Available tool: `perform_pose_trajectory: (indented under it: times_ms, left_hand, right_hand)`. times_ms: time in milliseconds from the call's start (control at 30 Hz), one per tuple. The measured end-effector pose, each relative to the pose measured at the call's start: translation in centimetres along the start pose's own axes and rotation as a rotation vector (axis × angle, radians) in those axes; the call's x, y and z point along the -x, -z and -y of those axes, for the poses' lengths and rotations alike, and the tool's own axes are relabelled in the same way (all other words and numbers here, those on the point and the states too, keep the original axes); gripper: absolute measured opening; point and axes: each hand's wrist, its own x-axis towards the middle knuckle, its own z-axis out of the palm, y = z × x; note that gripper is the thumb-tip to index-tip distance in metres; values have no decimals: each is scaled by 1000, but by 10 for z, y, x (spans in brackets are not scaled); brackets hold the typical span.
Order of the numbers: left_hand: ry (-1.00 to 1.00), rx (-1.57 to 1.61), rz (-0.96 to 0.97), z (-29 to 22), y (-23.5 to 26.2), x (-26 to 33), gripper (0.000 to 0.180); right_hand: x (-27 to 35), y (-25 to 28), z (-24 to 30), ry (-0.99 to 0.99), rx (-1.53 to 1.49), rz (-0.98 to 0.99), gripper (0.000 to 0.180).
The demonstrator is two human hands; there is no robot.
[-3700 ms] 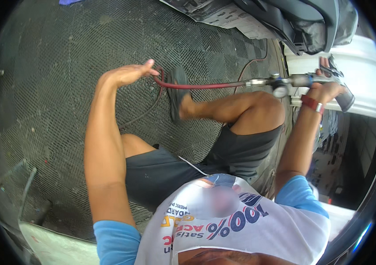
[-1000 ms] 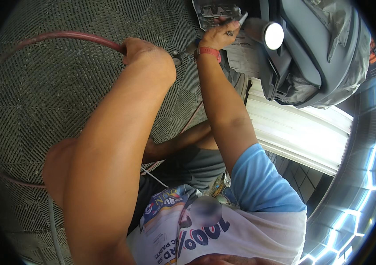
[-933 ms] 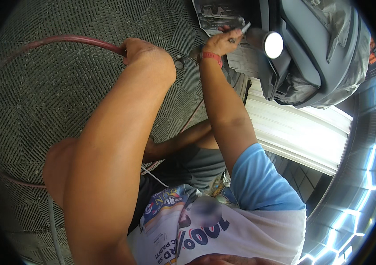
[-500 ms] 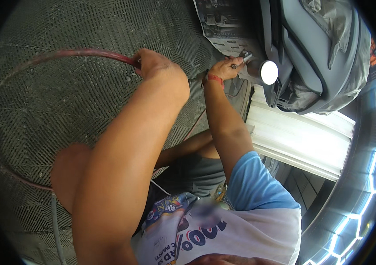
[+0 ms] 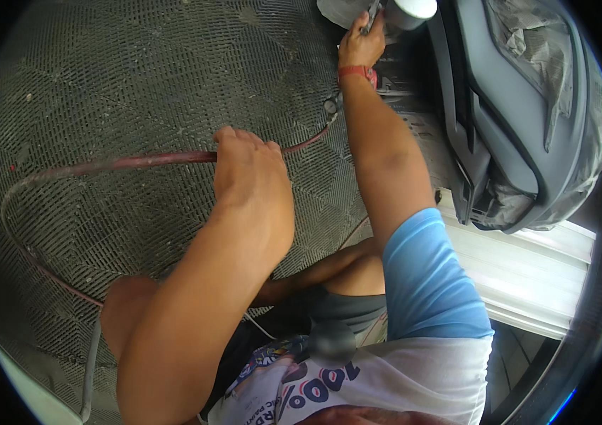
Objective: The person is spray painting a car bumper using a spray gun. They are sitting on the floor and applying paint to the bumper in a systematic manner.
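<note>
My left hand (image 5: 250,163) is closed around a red air hose (image 5: 138,160), which loops off to the left and back toward my leg. My right hand (image 5: 362,48), with a red band at the wrist, grips a metal spray gun (image 5: 371,18) at the far top. A white-lidded cup (image 5: 414,10) sits on the gun, partly cut off by the picture's edge. Below that wrist, a small round gauge (image 5: 330,106) is joined to the hose end. Right of the gun stands a grey bumper-like panel (image 5: 488,106).
Clear crinkled plastic sheeting (image 5: 538,49) covers parts of the panel. A white ribbed panel (image 5: 520,273) lies below it. Dark ribbed matting (image 5: 124,92) covers the floor. A grey hose (image 5: 91,368) runs near my left knee.
My right hand has moved farther away with the spray gun, alongside the panel. My left hand sits lower in the picture, still holding the hose. The whole view has shifted somewhat.
</note>
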Motion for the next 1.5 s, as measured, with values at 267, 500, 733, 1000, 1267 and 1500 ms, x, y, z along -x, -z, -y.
perform_pose_trajectory:
  times_ms: [267, 500, 733, 1000, 1267, 1500]
  left_hand:
    - [126, 137, -320, 11, -12, 55, 66]
    - [138, 300, -247, 49, -11, 41, 55]
    - [379, 248, -306, 112, -14, -1, 56]
    - [368, 303, -272, 126, -18, -35, 58]
    - [388, 293, -484, 141, 0, -42, 49]
    - [477, 326, -645, 171, 7, -31, 45]
  right_hand:
    - [-112, -54, 20, -69, 90, 99, 51]
    - [-105, -39, 56, -52, -228, -90, 53]
    - [24, 66, 66, -341, -526, -226, 66]
    - [152, 209, 77, -709, -372, -379, 58]
    - [132, 242, 95, -753, -367, -479, 59]
    - [46, 210, 128, -683, -642, -244, 57]
